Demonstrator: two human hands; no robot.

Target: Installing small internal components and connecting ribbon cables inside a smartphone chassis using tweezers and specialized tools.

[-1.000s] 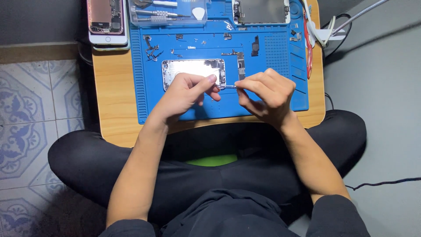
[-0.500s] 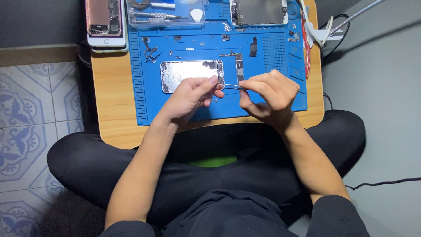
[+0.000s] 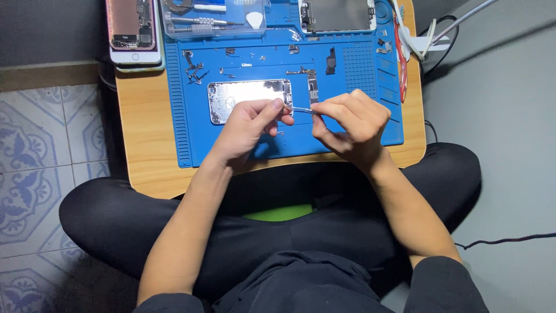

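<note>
Left hand [image 3: 246, 130] and right hand [image 3: 350, 124] meet over the blue mat [image 3: 185, 139] on the wooden counter [image 3: 142, 156]. Right grip pinched narrow on thin metal tweezers [image 3: 298, 109], tips pointing left to the left fingertips [image 3: 277, 105]. Left grip pinched at the tweezer tip; what it holds is too small to tell. Silver phone housing [image 3: 243, 93] lies flat on the mat, just beside and partly under the left hand. Loose small parts [image 3: 194, 66] near the mat's top. A pink opened phone [image 3: 132, 29] sits top left.
</note>
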